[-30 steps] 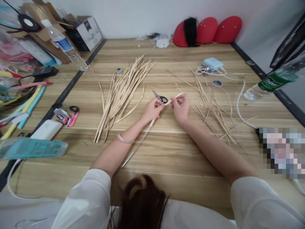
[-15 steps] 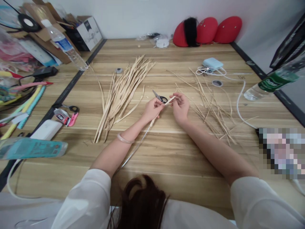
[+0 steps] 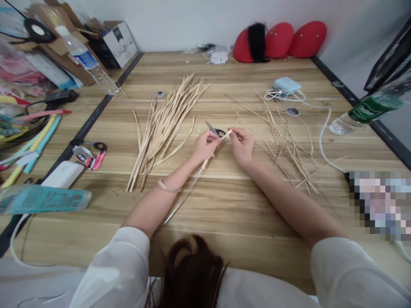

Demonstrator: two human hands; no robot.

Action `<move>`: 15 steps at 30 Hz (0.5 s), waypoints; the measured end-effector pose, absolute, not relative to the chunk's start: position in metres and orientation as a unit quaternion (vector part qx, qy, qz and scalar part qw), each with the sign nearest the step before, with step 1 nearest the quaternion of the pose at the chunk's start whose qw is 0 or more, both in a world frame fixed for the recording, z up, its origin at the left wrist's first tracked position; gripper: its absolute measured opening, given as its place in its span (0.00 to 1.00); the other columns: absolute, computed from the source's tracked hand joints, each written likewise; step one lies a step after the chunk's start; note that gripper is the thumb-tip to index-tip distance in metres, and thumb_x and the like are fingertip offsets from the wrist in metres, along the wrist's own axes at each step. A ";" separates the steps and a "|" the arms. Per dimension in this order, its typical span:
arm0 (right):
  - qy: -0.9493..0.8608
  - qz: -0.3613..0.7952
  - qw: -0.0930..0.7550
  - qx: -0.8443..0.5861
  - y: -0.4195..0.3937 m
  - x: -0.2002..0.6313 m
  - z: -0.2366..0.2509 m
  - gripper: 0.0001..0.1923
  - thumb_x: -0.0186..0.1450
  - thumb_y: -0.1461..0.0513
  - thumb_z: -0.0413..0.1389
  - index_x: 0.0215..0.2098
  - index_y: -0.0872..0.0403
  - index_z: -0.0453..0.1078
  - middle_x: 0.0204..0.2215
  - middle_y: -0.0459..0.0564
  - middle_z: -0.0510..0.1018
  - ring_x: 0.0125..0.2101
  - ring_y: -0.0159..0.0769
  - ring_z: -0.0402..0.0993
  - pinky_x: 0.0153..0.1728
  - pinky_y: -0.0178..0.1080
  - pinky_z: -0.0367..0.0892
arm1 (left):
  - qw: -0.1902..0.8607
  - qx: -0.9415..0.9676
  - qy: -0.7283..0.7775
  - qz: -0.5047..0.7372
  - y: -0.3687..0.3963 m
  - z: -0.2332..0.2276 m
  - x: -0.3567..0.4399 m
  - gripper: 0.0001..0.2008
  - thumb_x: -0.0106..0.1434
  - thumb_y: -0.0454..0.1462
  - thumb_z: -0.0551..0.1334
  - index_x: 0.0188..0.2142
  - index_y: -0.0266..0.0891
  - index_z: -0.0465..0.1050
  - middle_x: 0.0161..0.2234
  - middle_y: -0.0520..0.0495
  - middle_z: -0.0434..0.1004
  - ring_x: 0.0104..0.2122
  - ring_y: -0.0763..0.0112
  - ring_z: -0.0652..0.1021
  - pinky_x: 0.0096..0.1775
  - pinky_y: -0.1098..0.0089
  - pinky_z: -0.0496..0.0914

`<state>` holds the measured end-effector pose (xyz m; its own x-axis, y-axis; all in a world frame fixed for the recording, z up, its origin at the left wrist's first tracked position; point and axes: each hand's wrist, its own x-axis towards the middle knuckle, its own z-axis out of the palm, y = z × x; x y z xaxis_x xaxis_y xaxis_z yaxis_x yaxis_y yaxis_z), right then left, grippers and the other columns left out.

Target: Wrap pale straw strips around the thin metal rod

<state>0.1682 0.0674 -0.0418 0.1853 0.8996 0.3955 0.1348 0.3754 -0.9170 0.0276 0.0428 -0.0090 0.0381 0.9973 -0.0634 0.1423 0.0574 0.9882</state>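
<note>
Scissors [image 3: 215, 130] mostly hidden behind left hand [image 3: 205, 146], only blade tip & part of black handle show. Strip [image 3: 226, 135] end pinched out of sight in right hand [image 3: 242, 145]. Pixelated patch [image 3: 379, 205] at right edge unreadable. Bottle [image 3: 369, 109] cut off by right edge.

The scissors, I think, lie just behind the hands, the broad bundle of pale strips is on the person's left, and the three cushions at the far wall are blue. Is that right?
Not quite: the cushions are red, not blue, as the head view shows. The rest holds: the scissors lie just behind the left hand and right hand, and the bundle lies on the person's left.
</note>
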 end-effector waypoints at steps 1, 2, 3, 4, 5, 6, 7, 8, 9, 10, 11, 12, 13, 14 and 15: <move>-0.554 0.315 0.615 -0.464 0.068 0.168 -0.042 0.11 0.60 0.56 0.57 0.35 0.54 0.76 0.35 0.52 0.78 0.33 0.34 0.73 0.35 0.37 0.69 | 0.491 0.526 0.538 0.438 0.043 -0.009 0.028 0.08 0.58 0.37 0.64 0.32 0.37 0.65 0.22 0.55 0.71 0.15 0.83 0.67 0.16 0.80 0.62; -0.549 0.323 0.616 -0.463 0.068 0.168 -0.043 0.11 0.60 0.56 0.57 0.35 0.54 0.76 0.34 0.51 0.78 0.32 0.33 0.73 0.34 0.37 0.69 | 0.493 0.524 0.539 0.439 0.042 -0.008 0.028 0.08 0.58 0.37 0.64 0.32 0.37 0.65 0.22 0.55 0.71 0.15 0.83 0.67 0.16 0.80 0.62; -0.544 0.334 0.617 -0.460 0.069 0.167 -0.043 0.11 0.60 0.56 0.57 0.35 0.54 0.76 0.33 0.50 0.78 0.31 0.32 0.73 0.33 0.37 0.69 | 0.494 0.522 0.539 0.439 0.042 -0.008 0.028 0.08 0.58 0.37 0.64 0.32 0.37 0.65 0.22 0.55 0.71 0.15 0.83 0.67 0.16 0.80 0.62; -0.539 0.347 0.618 -0.455 0.069 0.167 -0.043 0.11 0.60 0.56 0.57 0.35 0.54 0.75 0.32 0.50 0.78 0.29 0.32 0.72 0.32 0.37 0.69 | 0.495 0.520 0.540 0.440 0.042 -0.008 0.029 0.08 0.58 0.37 0.64 0.32 0.37 0.65 0.22 0.55 0.71 0.15 0.83 0.67 0.16 0.79 0.62; -0.534 0.359 0.619 -0.450 0.069 0.166 -0.043 0.11 0.60 0.56 0.56 0.36 0.54 0.74 0.30 0.49 0.78 0.28 0.31 0.72 0.31 0.36 0.68 | 0.495 0.520 0.539 0.440 0.042 -0.007 0.028 0.08 0.58 0.37 0.63 0.32 0.37 0.65 0.22 0.55 0.71 0.15 0.83 0.67 0.15 0.79 0.62; -0.531 0.371 0.619 -0.444 0.069 0.166 -0.043 0.11 0.60 0.56 0.56 0.36 0.54 0.74 0.29 0.48 0.77 0.26 0.31 0.71 0.30 0.36 0.68 | 0.495 0.521 0.538 0.440 0.042 -0.007 0.028 0.08 0.58 0.37 0.63 0.32 0.37 0.65 0.22 0.55 0.71 0.15 0.83 0.67 0.15 0.79 0.62; -0.529 0.381 0.618 -0.439 0.069 0.165 -0.043 0.10 0.60 0.56 0.56 0.36 0.54 0.73 0.28 0.47 0.77 0.25 0.30 0.70 0.28 0.36 0.67 | 0.495 0.523 0.537 0.440 0.042 -0.007 0.028 0.08 0.58 0.37 0.63 0.32 0.37 0.65 0.22 0.55 0.71 0.14 0.83 0.67 0.15 0.79 0.62; -0.528 0.389 0.616 -0.436 0.069 0.165 -0.043 0.10 0.60 0.56 0.56 0.37 0.53 0.72 0.27 0.47 0.76 0.24 0.30 0.70 0.27 0.36 0.67 | 0.495 0.524 0.535 0.440 0.042 -0.007 0.028 0.08 0.58 0.37 0.63 0.32 0.37 0.65 0.22 0.55 0.71 0.14 0.83 0.67 0.15 0.79 0.62; -0.526 0.397 0.614 -0.435 0.068 0.164 -0.043 0.09 0.60 0.57 0.56 0.37 0.53 0.70 0.26 0.46 0.76 0.23 0.29 0.70 0.27 0.35 0.67 | 0.495 0.526 0.534 0.440 0.042 -0.007 0.028 0.07 0.59 0.37 0.63 0.32 0.37 0.65 0.22 0.55 0.71 0.14 0.83 0.66 0.15 0.79 0.62; -0.522 0.402 0.612 -0.437 0.068 0.164 -0.042 0.09 0.60 0.57 0.56 0.37 0.52 0.69 0.25 0.44 0.75 0.23 0.29 0.70 0.27 0.35 0.67 | 0.494 0.526 0.534 0.440 0.042 -0.007 0.028 0.07 0.59 0.36 0.63 0.32 0.37 0.65 0.22 0.55 0.71 0.14 0.83 0.66 0.15 0.79 0.62; -0.517 0.407 0.611 -0.440 0.068 0.164 -0.042 0.09 0.59 0.58 0.57 0.37 0.52 0.67 0.24 0.43 0.75 0.23 0.29 0.71 0.26 0.34 0.66 | 0.494 0.526 0.535 0.440 0.042 -0.007 0.028 0.07 0.59 0.36 0.63 0.32 0.37 0.65 0.22 0.56 0.71 0.14 0.83 0.66 0.15 0.79 0.62; -0.512 0.411 0.610 -0.443 0.068 0.164 -0.042 0.09 0.59 0.58 0.57 0.36 0.51 0.65 0.22 0.42 0.74 0.23 0.29 0.71 0.26 0.33 0.65 | 0.494 0.525 0.535 0.440 0.042 -0.006 0.028 0.07 0.59 0.36 0.63 0.32 0.37 0.65 0.22 0.56 0.71 0.14 0.83 0.66 0.15 0.79 0.62; -0.506 0.414 0.611 -0.447 0.067 0.164 -0.042 0.10 0.58 0.58 0.58 0.35 0.51 0.63 0.21 0.41 0.73 0.22 0.28 0.71 0.25 0.32 0.64 | 0.495 0.524 0.536 0.440 0.042 -0.006 0.028 0.07 0.59 0.36 0.63 0.32 0.37 0.64 0.22 0.56 0.71 0.14 0.83 0.66 0.16 0.79 0.62; -0.502 0.416 0.612 -0.448 0.067 0.164 -0.041 0.11 0.58 0.58 0.59 0.35 0.51 0.61 0.20 0.40 0.72 0.22 0.28 0.71 0.24 0.31 0.63 | 0.495 0.522 0.537 0.440 0.041 -0.006 0.028 0.07 0.59 0.36 0.63 0.32 0.37 0.64 0.22 0.56 0.71 0.14 0.83 0.66 0.16 0.79 0.62; -0.499 0.417 0.614 -0.448 0.067 0.164 -0.041 0.12 0.57 0.59 0.59 0.34 0.51 0.60 0.19 0.39 0.72 0.21 0.27 0.70 0.23 0.31 0.62 | 0.495 0.521 0.538 0.441 0.041 -0.005 0.029 0.07 0.59 0.36 0.63 0.32 0.37 0.64 0.22 0.56 0.71 0.14 0.83 0.66 0.16 0.79 0.62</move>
<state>0.1640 0.0670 -0.0410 0.1550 0.9585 0.2391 -0.0659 0.2515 -0.9656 0.0285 0.0414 -0.0054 0.0336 0.9968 -0.0724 0.1242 0.0677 0.9899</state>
